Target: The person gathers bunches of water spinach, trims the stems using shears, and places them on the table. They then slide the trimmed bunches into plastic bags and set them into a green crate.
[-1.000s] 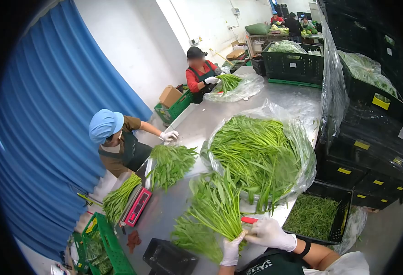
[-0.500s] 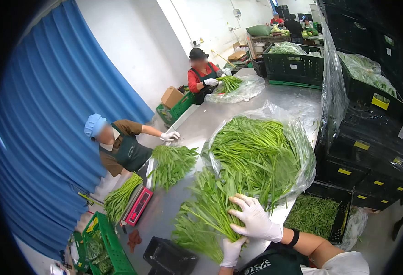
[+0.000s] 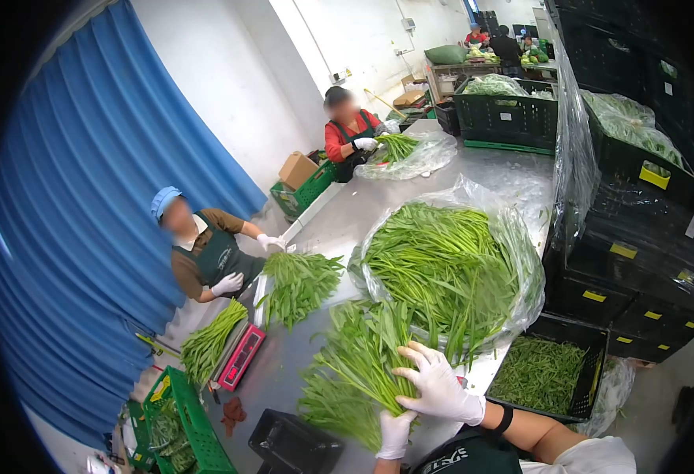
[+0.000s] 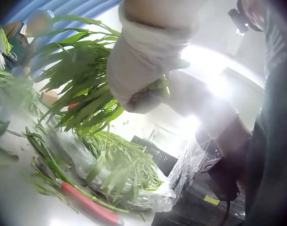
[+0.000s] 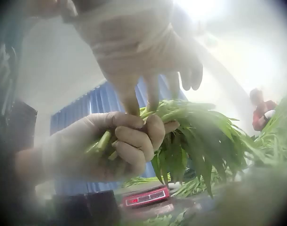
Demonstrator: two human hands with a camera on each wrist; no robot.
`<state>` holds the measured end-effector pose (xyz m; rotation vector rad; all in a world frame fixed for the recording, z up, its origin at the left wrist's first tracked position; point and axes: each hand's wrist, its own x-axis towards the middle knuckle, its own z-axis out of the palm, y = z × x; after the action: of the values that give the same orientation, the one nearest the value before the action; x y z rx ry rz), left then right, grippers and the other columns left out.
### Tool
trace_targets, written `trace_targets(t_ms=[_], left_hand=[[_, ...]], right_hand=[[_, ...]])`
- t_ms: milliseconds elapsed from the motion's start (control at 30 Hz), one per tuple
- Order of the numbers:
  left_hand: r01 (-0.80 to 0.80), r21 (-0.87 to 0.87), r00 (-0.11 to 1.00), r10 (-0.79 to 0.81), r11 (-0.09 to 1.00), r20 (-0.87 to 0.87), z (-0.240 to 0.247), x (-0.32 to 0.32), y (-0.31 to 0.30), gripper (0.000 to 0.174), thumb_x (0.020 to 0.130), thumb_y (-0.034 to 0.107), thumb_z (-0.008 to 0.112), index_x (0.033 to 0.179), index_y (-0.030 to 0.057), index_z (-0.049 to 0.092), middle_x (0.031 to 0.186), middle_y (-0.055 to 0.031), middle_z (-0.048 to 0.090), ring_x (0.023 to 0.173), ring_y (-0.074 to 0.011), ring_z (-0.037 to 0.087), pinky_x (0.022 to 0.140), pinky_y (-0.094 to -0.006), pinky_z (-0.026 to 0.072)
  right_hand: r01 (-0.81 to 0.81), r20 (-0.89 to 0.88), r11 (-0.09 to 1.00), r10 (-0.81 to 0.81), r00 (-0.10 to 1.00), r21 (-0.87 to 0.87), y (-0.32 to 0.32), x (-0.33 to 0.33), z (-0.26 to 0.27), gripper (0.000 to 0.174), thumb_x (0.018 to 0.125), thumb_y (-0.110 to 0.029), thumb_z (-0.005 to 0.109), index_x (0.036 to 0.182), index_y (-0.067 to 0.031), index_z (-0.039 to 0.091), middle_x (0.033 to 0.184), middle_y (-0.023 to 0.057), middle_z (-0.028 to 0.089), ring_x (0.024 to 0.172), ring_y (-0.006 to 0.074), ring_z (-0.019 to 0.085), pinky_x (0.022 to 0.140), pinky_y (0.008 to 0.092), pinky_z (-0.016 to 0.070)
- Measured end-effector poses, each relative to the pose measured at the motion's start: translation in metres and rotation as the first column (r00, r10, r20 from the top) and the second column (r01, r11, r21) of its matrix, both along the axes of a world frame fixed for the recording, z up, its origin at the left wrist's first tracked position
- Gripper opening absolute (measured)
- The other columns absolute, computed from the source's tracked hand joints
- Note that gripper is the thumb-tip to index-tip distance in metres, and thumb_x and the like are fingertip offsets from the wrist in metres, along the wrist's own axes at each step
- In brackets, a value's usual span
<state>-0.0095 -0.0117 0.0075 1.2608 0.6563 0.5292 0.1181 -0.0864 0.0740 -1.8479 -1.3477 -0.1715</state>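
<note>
A bunch of long-stemmed leafy greens (image 3: 366, 347) is held up over the near side of the metal table, its leaves pointing away. My gloved left hand (image 3: 396, 434) grips the stems at the lower end, with curled fingers (image 5: 134, 141) showing in the right wrist view. Over the bunch is my gloved right hand (image 3: 444, 387), fingers spread and fairly straight, fingertips touching the stems and leaves. More greens (image 3: 335, 407) lie below the bunch. A red-handled tool (image 4: 89, 205) lies on the table beneath my hands in the left wrist view.
A large clear bag of greens (image 3: 441, 272) sits just beyond. To the left are a pink scale (image 3: 242, 355) with greens on it, another pile (image 3: 303, 288) and a black bin (image 3: 295, 442). Black crates (image 3: 592, 316) stand at right. Two people work across the table.
My right hand has moved from the stem ends up onto the bunch, its fingers spreading. The left hand keeps its grip. The blue-capped person has raised their head and a second hand now shows.
</note>
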Motion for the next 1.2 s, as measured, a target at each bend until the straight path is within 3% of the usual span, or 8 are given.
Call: trace_targets(t_ms=[200,800,900,967,1033,1067,1133,1200], left_hand=[[0.057,-0.006,0.998,-0.057,0.998,-0.031,0.003,0.000,0.000,0.024,0.076,-0.003,0.066,0.100,-0.0037,0.059,0.082,-0.0063,0.064,0.066,-0.0131,0.060,0.060,-0.0246,0.0473],[-0.092,-0.033,0.991,0.095,0.995,0.095,0.000,0.007,0.002,0.020,0.079,-0.002,0.061,0.099,-0.0030,0.061,0.081,-0.0066,0.064,0.064,-0.0127,0.058,0.060,-0.0241,0.0461],[0.008,-0.043,0.996,-0.004,0.999,0.088,0.009,0.007,0.012,0.021,0.080,-0.004,0.061,0.100,-0.0035,0.061,0.084,-0.0059,0.064,0.066,-0.0124,0.058,0.062,-0.0242,0.0470],[0.026,-0.053,0.997,-0.022,0.998,0.071,0.017,0.007,0.012,0.021,0.077,-0.005,0.062,0.098,-0.0045,0.061,0.091,-0.0081,0.063,0.068,-0.0130,0.058,0.063,-0.0252,0.0464],[0.007,-0.057,0.997,-0.003,0.998,0.074,0.024,0.009,0.005,0.021,0.076,-0.006,0.062,0.097,-0.0046,0.061,0.086,-0.0076,0.063,0.067,-0.0120,0.057,0.063,-0.0242,0.0461],[0.004,-0.047,0.998,-0.001,0.999,0.063,0.025,0.011,0.002,0.020,0.077,-0.005,0.063,0.096,-0.0040,0.061,0.086,-0.0073,0.063,0.068,-0.0117,0.057,0.063,-0.0241,0.0460],[0.012,-0.038,0.998,-0.010,0.999,0.055,0.017,0.017,-0.003,0.019,0.077,-0.005,0.063,0.096,-0.0033,0.062,0.085,-0.0070,0.063,0.068,-0.0114,0.057,0.062,-0.0240,0.0459],[0.012,0.046,0.992,-0.006,0.999,-0.126,-0.003,0.015,-0.005,0.017,0.077,-0.003,0.065,0.094,-0.0026,0.062,0.083,-0.0060,0.063,0.068,-0.0107,0.057,0.061,-0.0230,0.0462]], right_hand=[[0.029,0.273,0.990,0.009,0.962,-0.136,0.000,0.013,0.011,0.040,0.074,-0.044,0.065,0.085,-0.0057,0.066,0.126,0.0180,0.049,0.123,0.0359,0.040,0.101,0.0461,0.0326],[-0.316,0.027,0.912,0.321,0.947,0.261,-0.013,0.010,-0.016,0.016,0.068,-0.020,0.076,0.069,-0.0089,0.066,0.106,0.0043,0.062,0.105,0.0265,0.056,0.085,0.0383,0.0433],[-0.505,-0.484,0.737,0.676,0.556,0.449,-0.052,0.017,-0.008,0.022,0.068,-0.022,0.079,0.080,-0.0074,0.068,0.093,0.0061,0.065,0.096,0.0219,0.061,0.077,0.0374,0.0470],[-0.138,-0.905,0.952,0.302,0.301,0.272,-0.095,0.031,0.029,0.031,0.079,-0.040,0.071,0.073,-0.0101,0.067,0.077,0.0056,0.064,0.086,0.0238,0.062,0.082,0.0409,0.0455],[0.187,-0.210,0.255,0.950,-0.232,0.949,-0.097,0.066,-0.033,0.061,0.081,-0.069,0.050,0.082,-0.0118,0.071,0.083,0.0069,0.066,0.079,0.0259,0.060,0.083,0.0458,0.0444],[0.279,-0.274,0.355,0.916,-0.292,0.892,-0.099,0.069,-0.047,0.084,0.073,-0.085,0.033,0.087,-0.0120,0.071,0.082,0.0066,0.066,0.076,0.0276,0.058,0.081,0.0487,0.0435],[-0.088,-0.847,0.864,0.504,0.170,0.496,-0.083,0.047,-0.012,0.059,0.077,-0.067,0.053,0.084,-0.0114,0.070,0.076,0.0044,0.063,0.077,0.0225,0.059,0.076,0.0368,0.0457],[-0.194,-0.534,0.974,0.228,0.814,0.121,-0.052,0.026,-0.011,0.037,0.077,-0.046,0.065,0.078,-0.0094,0.068,0.073,0.0037,0.061,0.075,0.0210,0.059,0.072,0.0322,0.0459]])
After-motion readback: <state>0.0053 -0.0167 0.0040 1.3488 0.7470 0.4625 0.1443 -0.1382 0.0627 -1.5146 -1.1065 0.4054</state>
